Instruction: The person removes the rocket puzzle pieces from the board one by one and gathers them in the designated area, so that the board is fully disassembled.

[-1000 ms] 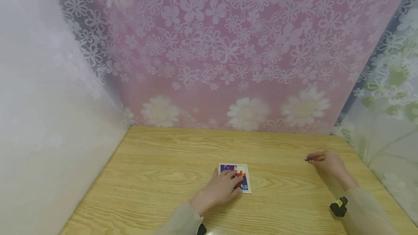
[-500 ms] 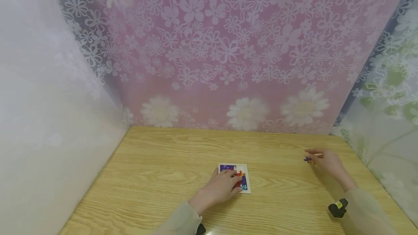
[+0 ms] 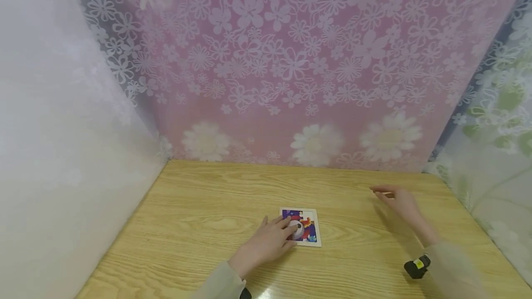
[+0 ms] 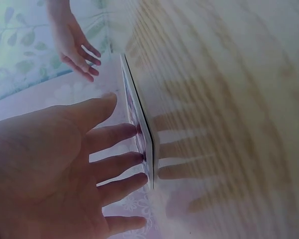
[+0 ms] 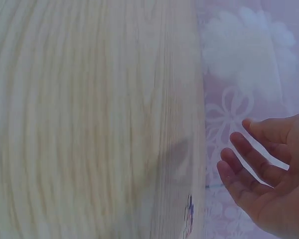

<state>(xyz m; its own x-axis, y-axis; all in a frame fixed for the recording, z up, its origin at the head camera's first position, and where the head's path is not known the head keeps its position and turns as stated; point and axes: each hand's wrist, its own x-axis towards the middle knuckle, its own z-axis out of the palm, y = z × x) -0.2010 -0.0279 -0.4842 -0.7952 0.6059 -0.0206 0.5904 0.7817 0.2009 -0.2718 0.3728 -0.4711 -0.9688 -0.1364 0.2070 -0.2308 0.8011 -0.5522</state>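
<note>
The left hand (image 3: 268,241), its extended fingers touching the framed puzzle (image 3: 311,233), could skew it by pressing sideways, while the loosely bent right hand (image 3: 401,203) apparently holds nothing.

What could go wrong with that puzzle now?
The left hand rests on the puzzle, so a sideways push might slide it across the table. In the right wrist view, a small colourful thing lies on the table; the right hand, which holds nothing, might knock it away.
</note>
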